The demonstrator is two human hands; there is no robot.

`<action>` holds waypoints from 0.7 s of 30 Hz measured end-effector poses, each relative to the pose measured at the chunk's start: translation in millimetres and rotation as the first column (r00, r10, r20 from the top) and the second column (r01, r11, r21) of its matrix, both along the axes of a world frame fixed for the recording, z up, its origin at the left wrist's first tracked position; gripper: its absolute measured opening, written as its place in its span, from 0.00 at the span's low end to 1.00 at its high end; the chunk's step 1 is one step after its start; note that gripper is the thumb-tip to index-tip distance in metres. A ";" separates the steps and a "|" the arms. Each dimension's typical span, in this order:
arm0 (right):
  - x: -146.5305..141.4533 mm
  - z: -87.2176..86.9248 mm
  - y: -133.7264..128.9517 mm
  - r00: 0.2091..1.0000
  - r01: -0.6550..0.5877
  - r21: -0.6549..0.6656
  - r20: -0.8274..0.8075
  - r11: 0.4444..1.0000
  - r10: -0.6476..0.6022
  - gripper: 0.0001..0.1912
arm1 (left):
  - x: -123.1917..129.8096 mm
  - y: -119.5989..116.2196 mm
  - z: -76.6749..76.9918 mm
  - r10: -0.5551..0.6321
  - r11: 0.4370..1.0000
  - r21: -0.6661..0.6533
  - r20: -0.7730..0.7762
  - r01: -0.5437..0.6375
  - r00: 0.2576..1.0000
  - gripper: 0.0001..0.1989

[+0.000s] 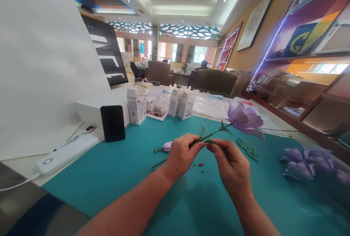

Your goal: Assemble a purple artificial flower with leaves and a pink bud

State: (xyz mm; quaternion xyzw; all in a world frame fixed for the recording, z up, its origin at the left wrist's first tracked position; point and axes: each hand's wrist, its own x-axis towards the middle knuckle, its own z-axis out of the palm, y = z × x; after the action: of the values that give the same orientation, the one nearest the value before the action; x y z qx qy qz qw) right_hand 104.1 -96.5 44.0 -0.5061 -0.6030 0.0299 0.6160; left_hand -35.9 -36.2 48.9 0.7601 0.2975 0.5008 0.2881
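Observation:
My left hand (182,154) is closed around the green stem (212,134) of a large artificial flower. Its pale purple bloom (244,118) points to the upper right, with a small leaf (202,128) standing up from the stem. Beside it, my right hand (231,163) pinches a dark green leaf (216,143) close to the left fingertips. Left of my left hand, a small purple bud (167,146) lies on the teal mat (131,181). Tiny red pieces (201,164) lie on the mat below the hands.
Short green sticks (247,150) lie right of my right hand, and more purple flowers (300,163) rest at the right. White boxes (136,106) and a black upright panel (113,123) stand behind. A white power strip (67,154) is at the left edge.

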 end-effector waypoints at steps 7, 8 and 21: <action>4.1 -5.4 5.0 0.996 -0.058 -0.065 -0.068 0.996 0.053 0.13 | -11.9 12.6 9.6 -0.107 0.921 -0.348 0.206 0.175 0.973 0.18; 4.9 -6.9 6.5 0.997 -0.063 -0.090 -0.044 0.994 0.059 0.14 | -14.1 15.2 10.4 -0.125 0.895 -0.386 0.259 0.221 0.958 0.19; -14.4 -47.6 38.7 0.915 -0.086 -0.446 0.319 0.891 0.248 0.13 | -45.4 45.6 21.6 -0.067 0.868 -0.352 0.615 0.350 0.786 0.19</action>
State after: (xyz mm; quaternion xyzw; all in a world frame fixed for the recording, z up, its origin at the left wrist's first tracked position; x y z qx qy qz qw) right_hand 89.7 -57.8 -3.5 -0.5689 -0.7284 0.1184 0.3630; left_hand -81.3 9.4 70.5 0.5105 0.2131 0.5910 0.5871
